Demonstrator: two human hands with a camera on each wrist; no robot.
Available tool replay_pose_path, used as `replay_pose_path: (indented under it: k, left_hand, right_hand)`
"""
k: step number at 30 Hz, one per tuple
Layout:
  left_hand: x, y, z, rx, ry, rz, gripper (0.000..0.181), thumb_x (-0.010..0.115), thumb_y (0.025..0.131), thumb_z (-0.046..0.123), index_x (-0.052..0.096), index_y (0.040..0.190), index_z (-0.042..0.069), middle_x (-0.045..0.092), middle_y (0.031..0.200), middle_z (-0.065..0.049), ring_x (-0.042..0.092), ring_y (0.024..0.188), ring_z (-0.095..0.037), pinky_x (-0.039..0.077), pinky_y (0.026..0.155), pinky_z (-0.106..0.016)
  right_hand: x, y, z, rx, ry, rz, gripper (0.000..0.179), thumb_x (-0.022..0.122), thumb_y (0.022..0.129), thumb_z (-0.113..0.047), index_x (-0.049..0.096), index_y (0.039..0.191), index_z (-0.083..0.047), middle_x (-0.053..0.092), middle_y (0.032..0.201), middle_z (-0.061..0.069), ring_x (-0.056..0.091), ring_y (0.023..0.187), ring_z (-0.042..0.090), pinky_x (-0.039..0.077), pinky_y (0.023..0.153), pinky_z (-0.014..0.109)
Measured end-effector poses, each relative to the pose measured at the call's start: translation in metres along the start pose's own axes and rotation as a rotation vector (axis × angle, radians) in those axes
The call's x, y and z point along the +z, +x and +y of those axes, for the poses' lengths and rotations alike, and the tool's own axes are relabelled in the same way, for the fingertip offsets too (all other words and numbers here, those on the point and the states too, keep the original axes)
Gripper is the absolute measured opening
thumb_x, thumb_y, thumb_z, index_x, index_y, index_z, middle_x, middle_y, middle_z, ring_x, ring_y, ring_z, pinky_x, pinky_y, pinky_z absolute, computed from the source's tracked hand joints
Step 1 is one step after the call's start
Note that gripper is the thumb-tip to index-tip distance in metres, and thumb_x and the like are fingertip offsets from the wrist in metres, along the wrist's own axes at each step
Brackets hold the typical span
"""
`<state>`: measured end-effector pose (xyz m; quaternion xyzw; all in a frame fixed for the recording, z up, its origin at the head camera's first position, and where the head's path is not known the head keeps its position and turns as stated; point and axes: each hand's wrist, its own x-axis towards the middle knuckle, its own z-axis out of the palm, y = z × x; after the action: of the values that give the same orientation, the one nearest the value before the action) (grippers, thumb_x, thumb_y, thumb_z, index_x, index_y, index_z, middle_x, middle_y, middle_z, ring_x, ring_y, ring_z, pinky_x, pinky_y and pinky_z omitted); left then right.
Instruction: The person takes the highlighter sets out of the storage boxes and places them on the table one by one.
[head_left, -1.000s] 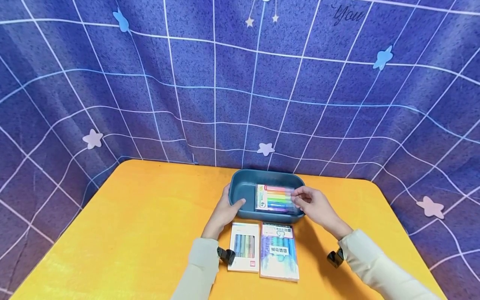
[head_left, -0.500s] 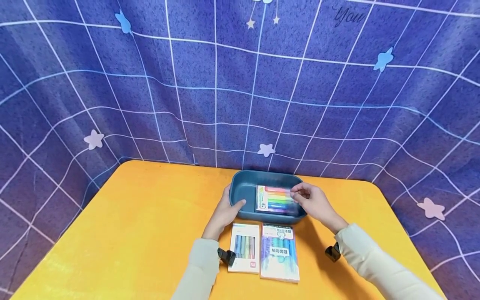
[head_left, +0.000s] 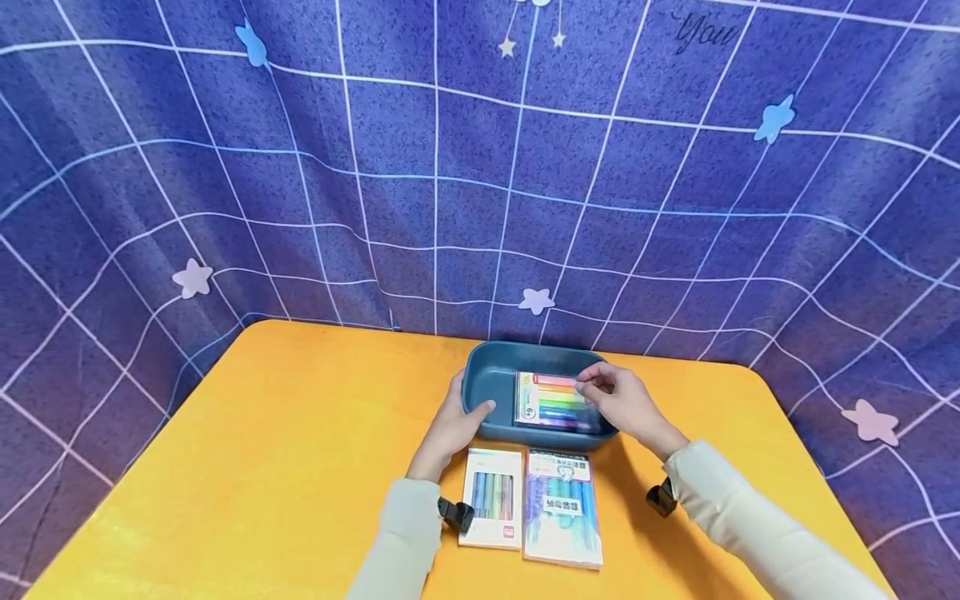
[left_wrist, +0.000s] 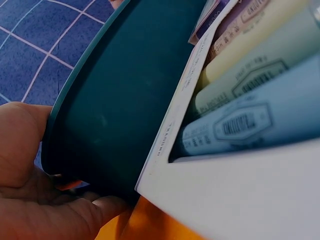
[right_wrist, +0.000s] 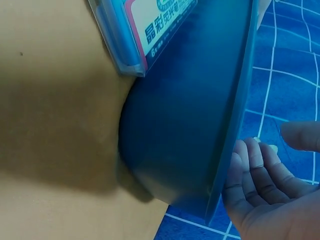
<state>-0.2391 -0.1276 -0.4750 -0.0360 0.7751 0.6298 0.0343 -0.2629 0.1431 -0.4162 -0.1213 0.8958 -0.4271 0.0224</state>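
Rainbow pen pack [head_left: 551, 402] lies in the right side of a dark blue bin [head_left: 489, 385].

The left hand [head_left: 456, 423] holds the bin's left end, with its thumb over the rim and its fingers around the outside. The right hand [head_left: 622, 406] is over the bin's right end, with bent fingers by the right end of the rainbow pen pack; I cannot tell if they pinch it. Just in front of the bin, on the person's side, a white pen box [head_left: 491, 533] and a blue pen pack [head_left: 562, 533] lie next to each other on the yellow table [head_left: 300, 450]. Behind the table hangs a blue cloth [head_left: 390, 208] with white lines and stars.
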Motion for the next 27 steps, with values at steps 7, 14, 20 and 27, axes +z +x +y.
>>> replay_pose_path:
  k: [7, 14, 20, 27]
  left_hand:
    - [0.001, 0.001, -0.001, -0.005, 0.005, -0.001, 0.074, 0.061, 0.1, 0.021, 0.019, 0.161, 0.018, 0.033, 0.164, -0.016, 0.032, 0.151, -0.04, 0.024, 0.122, -0.065]
    - [0.001, 0.003, -0.003, -0.014, 0.01, 0.002, 0.073, 0.061, 0.1, 0.022, 0.02, 0.16, 0.02, 0.034, 0.163, -0.016, 0.033, 0.15, -0.041, 0.025, 0.12, -0.066]
    - [0.002, 0.003, -0.003, -0.01, 0.007, 0.006, 0.073, 0.061, 0.1, 0.021, 0.021, 0.16, 0.021, 0.036, 0.162, -0.015, 0.034, 0.15, -0.041, 0.026, 0.12, -0.067]
    - [0.0, 0.002, -0.002, -0.012, 0.015, 0.001, 0.074, 0.061, 0.1, 0.022, 0.02, 0.161, 0.02, 0.035, 0.163, -0.016, 0.034, 0.15, -0.04, 0.026, 0.12, -0.066]
  right_hand:
    - [-0.001, 0.01, 0.002, 0.004, -0.055, -0.001, 0.017, 0.061, 0.1, -0.02, 0.069, 0.106, -0.007, 0.071, 0.094, 0.017, 0.062, 0.08, 0.025, 0.048, 0.068, 0.026]
    - [-0.001, 0.021, 0.008, 0.001, -0.085, 0.004, 0.016, 0.06, 0.1, -0.018, 0.07, 0.105, -0.006, 0.071, 0.094, 0.019, 0.058, 0.074, 0.018, 0.047, 0.068, 0.027]
    - [0.002, 0.03, 0.012, 0.008, -0.115, 0.0, 0.017, 0.06, 0.1, -0.019, 0.069, 0.105, -0.005, 0.071, 0.091, 0.016, 0.057, 0.072, 0.015, 0.048, 0.067, 0.027]
    - [0.004, 0.036, 0.01, 0.023, -0.14, -0.035, 0.019, 0.061, 0.099, -0.018, 0.069, 0.107, -0.003, 0.073, 0.095, 0.012, 0.063, 0.078, 0.017, 0.049, 0.069, 0.027]
